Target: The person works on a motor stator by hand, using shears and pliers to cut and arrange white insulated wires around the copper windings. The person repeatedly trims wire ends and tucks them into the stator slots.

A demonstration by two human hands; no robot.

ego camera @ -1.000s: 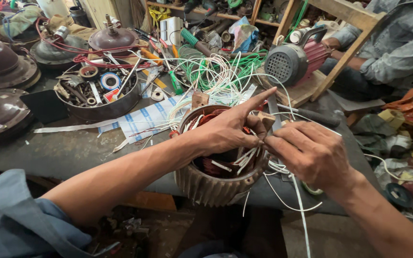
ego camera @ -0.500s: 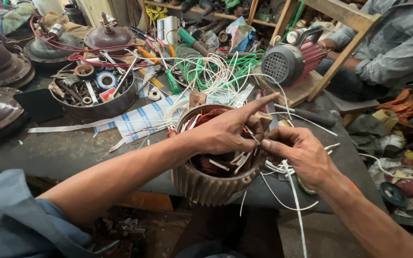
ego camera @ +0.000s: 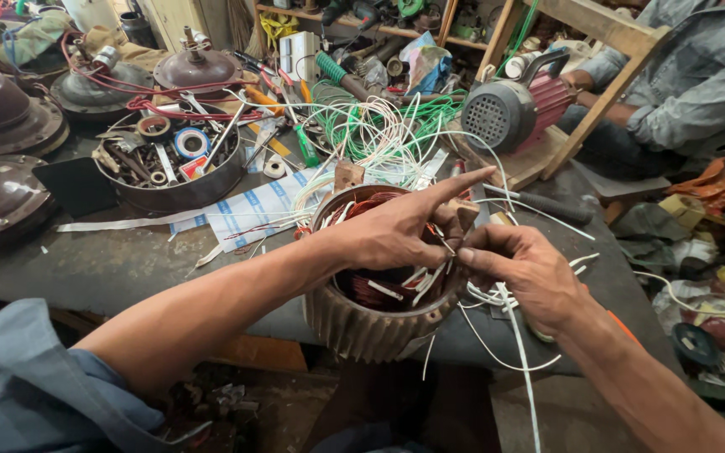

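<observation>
Over the ribbed motor stator point(ego camera: 375, 323), the left hand point(ego camera: 396, 235) and right hand point(ego camera: 522, 273) both pinch white wires point(ego camera: 497, 294).

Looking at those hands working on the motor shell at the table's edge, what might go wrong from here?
Three things, as guesses. The ribbed motor housing sits at the front edge of the workbench, so a hard tug might tip it off. The left hand and right hand pinch thin leads over the copper windings; pulling could snap or nick them. Loose white wires trail off the edge by the right arm and might snag.
</observation>
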